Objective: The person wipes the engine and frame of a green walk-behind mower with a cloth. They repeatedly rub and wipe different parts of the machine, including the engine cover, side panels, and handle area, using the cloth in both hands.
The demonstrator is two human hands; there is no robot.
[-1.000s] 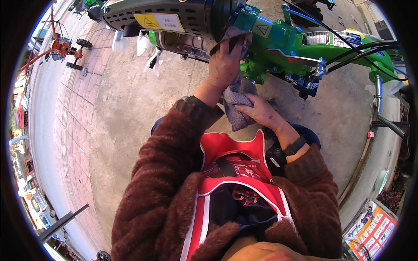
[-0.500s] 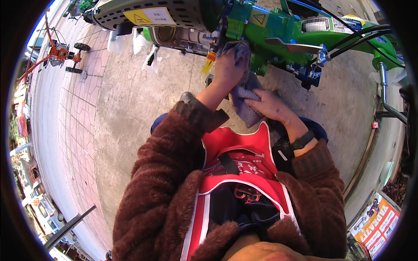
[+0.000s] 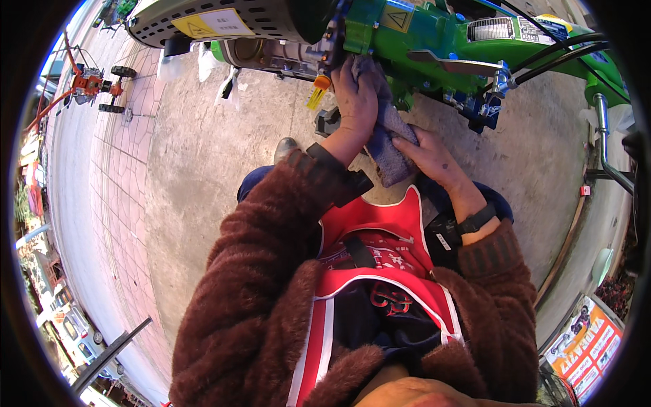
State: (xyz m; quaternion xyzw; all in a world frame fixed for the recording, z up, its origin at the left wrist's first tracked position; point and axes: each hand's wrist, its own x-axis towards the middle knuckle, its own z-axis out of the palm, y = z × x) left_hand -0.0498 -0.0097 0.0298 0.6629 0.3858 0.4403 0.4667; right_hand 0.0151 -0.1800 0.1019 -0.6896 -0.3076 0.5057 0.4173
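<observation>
A grey-purple cloth hangs in a long fold below the green machine casing. My left hand grips its upper end at the underside of the casing, beside the engine block. Its fingertips are partly hidden against the metal. Lower down, my right hand holds the cloth's loose end, thumb on top and the other fingers mostly out of sight. An orange cap with a yellow tag sticks out just left of my left hand.
A perforated dark exhaust cover spans the top left. A metal lever and black cables cross the right side of the machine. An orange wheeled machine stands on the paving at far left. A printed board leans at lower right.
My left hand has shifted slightly left, its fingers reaching higher against the machine, and more of the cloth shows between my hands. The whole view has shifted a little.
</observation>
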